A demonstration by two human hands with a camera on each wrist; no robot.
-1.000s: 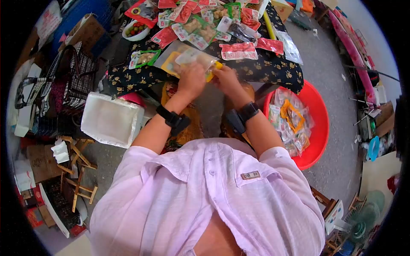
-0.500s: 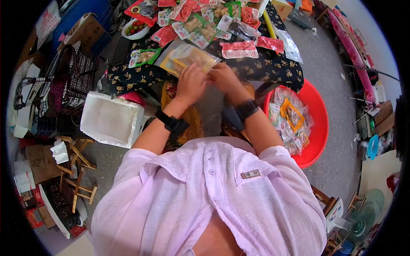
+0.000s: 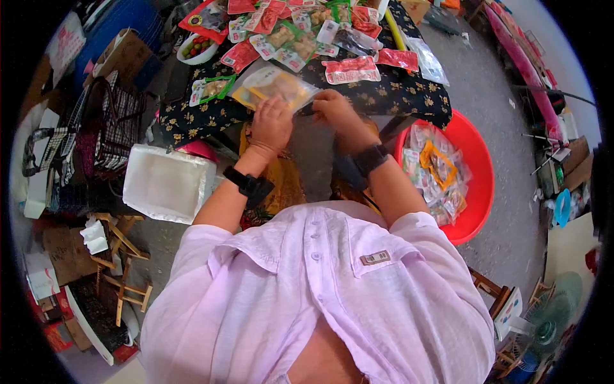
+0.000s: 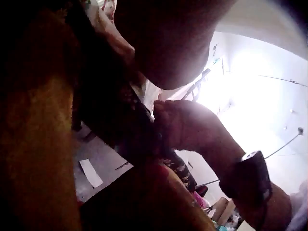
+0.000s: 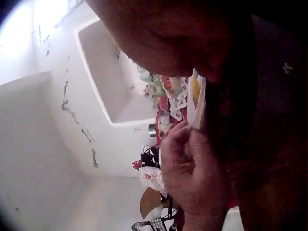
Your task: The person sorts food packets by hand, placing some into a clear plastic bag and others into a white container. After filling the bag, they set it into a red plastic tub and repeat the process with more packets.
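A clear bag with yellow-edged packaging inside [image 3: 272, 86] lies at the near edge of the flower-patterned table in the head view. My left hand [image 3: 272, 127] grips its near edge, and in the right wrist view the left hand's [image 5: 192, 159] fingers and thumb pinch the bag's pale edge [image 5: 196, 113]. My right hand [image 3: 339, 115] is at the bag's right corner with curled fingers; whether they hold the plastic is unclear. The left wrist view shows the right hand [image 4: 185, 125] side-on, its fingertips partly hidden.
Red and green food packets [image 3: 350, 70] cover the table's far part, beside a white bowl of fruit [image 3: 197, 48]. A red tub [image 3: 476, 173] of bagged packets stands right of the table, a white foam box [image 3: 167, 182] at its left. A patterned tablecloth [image 3: 416, 102] hangs at the front.
The bag has shifted slightly left and its yellow part has moved away from the right hand. My left hand has moved left with it, and a wider space separates the hands.
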